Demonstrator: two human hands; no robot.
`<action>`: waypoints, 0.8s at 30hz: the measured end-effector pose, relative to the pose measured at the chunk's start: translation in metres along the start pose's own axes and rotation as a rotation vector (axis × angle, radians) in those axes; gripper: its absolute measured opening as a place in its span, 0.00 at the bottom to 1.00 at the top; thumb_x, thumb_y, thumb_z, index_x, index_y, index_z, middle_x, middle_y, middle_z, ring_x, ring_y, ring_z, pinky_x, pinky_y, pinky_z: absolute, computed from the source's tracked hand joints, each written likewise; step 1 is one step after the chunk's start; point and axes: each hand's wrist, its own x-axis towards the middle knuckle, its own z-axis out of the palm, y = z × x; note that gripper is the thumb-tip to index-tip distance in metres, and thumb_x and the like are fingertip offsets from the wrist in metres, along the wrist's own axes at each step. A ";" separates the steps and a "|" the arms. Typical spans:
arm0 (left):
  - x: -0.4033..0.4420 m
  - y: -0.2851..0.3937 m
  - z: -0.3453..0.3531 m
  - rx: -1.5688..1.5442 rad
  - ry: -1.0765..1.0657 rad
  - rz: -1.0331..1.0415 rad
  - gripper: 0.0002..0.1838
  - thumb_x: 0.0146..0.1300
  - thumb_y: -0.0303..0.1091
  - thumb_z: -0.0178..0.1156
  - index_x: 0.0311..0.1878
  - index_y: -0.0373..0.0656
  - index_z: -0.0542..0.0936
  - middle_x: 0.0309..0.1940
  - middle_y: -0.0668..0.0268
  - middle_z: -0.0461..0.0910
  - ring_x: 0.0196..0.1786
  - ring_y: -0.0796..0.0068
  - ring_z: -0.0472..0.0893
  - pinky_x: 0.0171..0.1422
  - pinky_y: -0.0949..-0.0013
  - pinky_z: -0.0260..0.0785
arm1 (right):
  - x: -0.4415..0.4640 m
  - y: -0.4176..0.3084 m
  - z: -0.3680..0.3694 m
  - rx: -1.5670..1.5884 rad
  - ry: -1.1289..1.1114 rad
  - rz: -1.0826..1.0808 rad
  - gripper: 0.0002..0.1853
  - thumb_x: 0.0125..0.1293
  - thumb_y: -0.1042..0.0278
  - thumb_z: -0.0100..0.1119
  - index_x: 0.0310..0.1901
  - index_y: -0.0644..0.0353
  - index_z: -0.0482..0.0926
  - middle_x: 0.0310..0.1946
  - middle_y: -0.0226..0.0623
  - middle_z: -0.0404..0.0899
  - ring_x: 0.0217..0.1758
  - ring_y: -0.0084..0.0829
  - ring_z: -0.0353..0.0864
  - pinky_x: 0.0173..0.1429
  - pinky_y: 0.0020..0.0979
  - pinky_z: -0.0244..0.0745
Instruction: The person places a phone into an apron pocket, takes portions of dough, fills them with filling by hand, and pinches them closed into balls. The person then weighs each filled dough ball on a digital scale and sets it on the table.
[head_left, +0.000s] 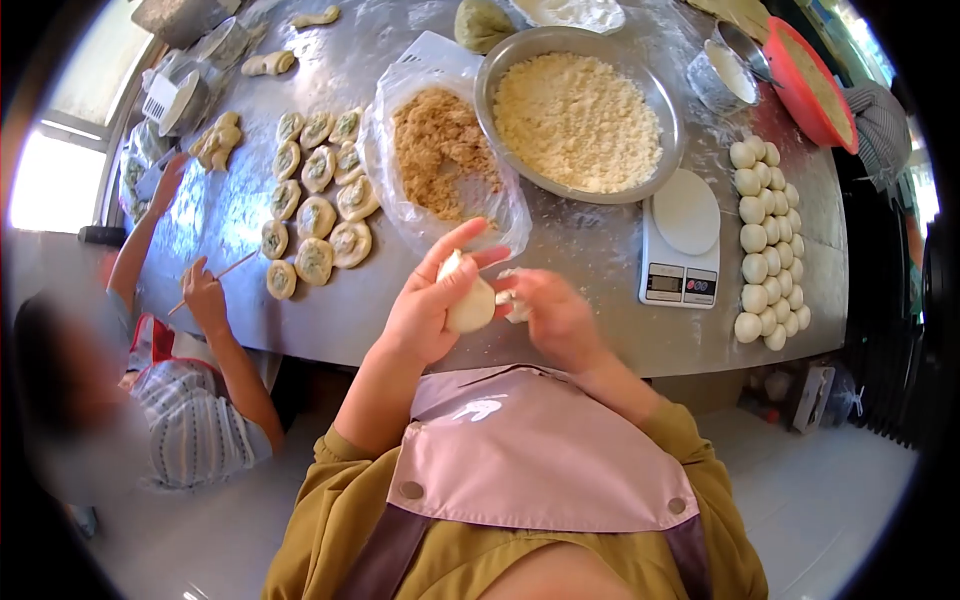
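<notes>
Cupped in my left hand is a smooth, pale lump of dough, its fingers wrapped round it with the tips pointing up. Close beside it, my right hand pinches a small white piece of dough; whether this piece is still joined to the lump I cannot tell. Both hands are above the front edge of the metal table. Just beyond them lies a clear plastic bag with brown crumbly filling. A steel bowl of pale yellow crumbs stands behind my right hand.
A white kitchen scale sits right of the bowl, and rows of dough balls line the right edge. Several filled dough rounds lie on the left. At far left, a co-worker's hand holds a thin stick. A red basin stands back right.
</notes>
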 end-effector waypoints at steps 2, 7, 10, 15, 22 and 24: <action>0.007 -0.002 -0.011 -0.103 -0.071 0.056 0.17 0.72 0.49 0.50 0.44 0.44 0.75 0.44 0.61 0.77 0.46 0.61 0.81 0.44 0.54 0.79 | -0.007 0.003 0.012 -0.052 -0.201 -0.024 0.12 0.64 0.69 0.57 0.48 0.62 0.78 0.49 0.44 0.79 0.58 0.49 0.75 0.59 0.41 0.72; 0.017 -0.005 -0.022 -0.168 -0.086 0.123 0.24 0.73 0.57 0.43 0.28 0.47 0.68 0.28 0.66 0.71 0.41 0.61 0.80 0.39 0.55 0.78 | 0.019 -0.015 -0.019 0.118 -0.108 0.121 0.18 0.66 0.62 0.59 0.54 0.62 0.76 0.52 0.46 0.78 0.59 0.49 0.74 0.62 0.40 0.70; 0.022 0.000 -0.011 -0.222 0.093 0.183 0.25 0.73 0.57 0.42 0.29 0.48 0.68 0.28 0.65 0.74 0.43 0.62 0.79 0.45 0.57 0.76 | 0.041 -0.033 -0.041 0.290 -0.043 0.114 0.24 0.67 0.57 0.60 0.59 0.64 0.71 0.52 0.47 0.77 0.56 0.48 0.76 0.60 0.38 0.71; 0.023 -0.010 0.024 -0.163 0.102 0.308 0.35 0.68 0.66 0.40 0.54 0.42 0.76 0.61 0.58 0.73 0.55 0.65 0.77 0.61 0.60 0.70 | 0.051 -0.050 -0.002 0.471 0.057 0.202 0.33 0.66 0.54 0.62 0.64 0.65 0.60 0.50 0.46 0.75 0.50 0.40 0.77 0.55 0.35 0.73; 0.025 -0.019 0.003 0.073 -0.166 0.495 0.29 0.71 0.57 0.46 0.40 0.37 0.80 0.47 0.56 0.80 0.53 0.61 0.79 0.56 0.59 0.73 | 0.049 -0.052 -0.019 0.877 -0.183 0.513 0.29 0.73 0.43 0.45 0.58 0.64 0.65 0.38 0.38 0.80 0.39 0.26 0.79 0.38 0.29 0.76; 0.034 -0.026 0.003 0.144 -0.158 0.572 0.28 0.73 0.55 0.45 0.32 0.37 0.79 0.35 0.58 0.81 0.51 0.60 0.80 0.57 0.58 0.72 | 0.047 -0.049 -0.022 0.751 -0.170 0.355 0.29 0.73 0.43 0.45 0.59 0.64 0.65 0.36 0.35 0.79 0.37 0.24 0.78 0.38 0.27 0.75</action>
